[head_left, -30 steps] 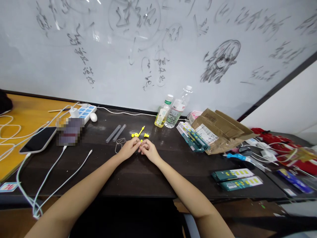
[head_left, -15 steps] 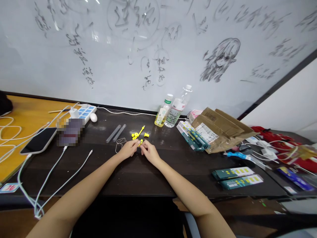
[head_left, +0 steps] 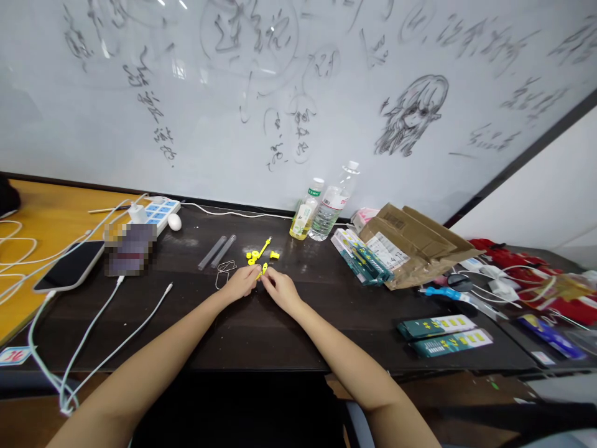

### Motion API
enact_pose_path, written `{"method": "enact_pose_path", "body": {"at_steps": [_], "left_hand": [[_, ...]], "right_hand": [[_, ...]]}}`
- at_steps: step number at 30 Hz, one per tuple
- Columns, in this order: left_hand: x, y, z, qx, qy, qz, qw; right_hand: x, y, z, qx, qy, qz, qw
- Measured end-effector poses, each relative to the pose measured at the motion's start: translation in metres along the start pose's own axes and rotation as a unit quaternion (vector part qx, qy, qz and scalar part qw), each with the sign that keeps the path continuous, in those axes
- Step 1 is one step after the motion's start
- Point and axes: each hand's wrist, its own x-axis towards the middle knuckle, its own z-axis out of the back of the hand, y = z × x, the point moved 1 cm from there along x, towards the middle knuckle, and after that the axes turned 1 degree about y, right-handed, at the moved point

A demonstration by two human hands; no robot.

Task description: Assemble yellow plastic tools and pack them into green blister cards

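My left hand (head_left: 241, 282) and my right hand (head_left: 281, 290) meet over the dark table, fingers pinched around a small yellow part (head_left: 264, 269). Its exact shape is too small to tell. Just beyond my fingertips lie several small yellow pieces (head_left: 252, 255), a thin yellow rod-like piece (head_left: 265, 246) and another yellow piece (head_left: 275, 255). Left of these are two clear tubes (head_left: 224, 251), side by side. A thin looped cord (head_left: 225, 271) rests beside my left hand.
Two bottles (head_left: 304, 214) (head_left: 329, 211) stand by the whiteboard (head_left: 196, 155). On the right are green boxes (head_left: 450, 342), a brown paper package (head_left: 415, 239) and a blue-handled tool (head_left: 443, 292). Phones (head_left: 69, 267), white cables (head_left: 144, 323) and a power strip (head_left: 161, 211) occupy the left.
My fingers have shifted slightly around the small yellow part, and it now looks more upright. The whole view has moved a little.
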Motion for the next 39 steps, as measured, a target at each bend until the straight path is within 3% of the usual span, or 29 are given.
{"method": "enact_pose_path", "body": {"at_steps": [31, 35, 39], "left_hand": [[0.0030, 0.0022, 0.0006, -0.014, 0.002, -0.029, 0.999], [0.0034, 0.0038, -0.0002, -0.021, 0.000, -0.032, 0.999], [0.0025, 0.0012, -0.0003, -0.022, -0.001, -0.035, 0.999]], "right_hand": [[-0.0021, 0.0028, 0.0000, -0.040, 0.007, 0.035, 0.999], [-0.0024, 0.0026, -0.0006, 0.003, -0.005, 0.020, 1.000], [-0.0005, -0.0022, -0.0038, 0.138, -0.006, -0.024, 0.990]]}}
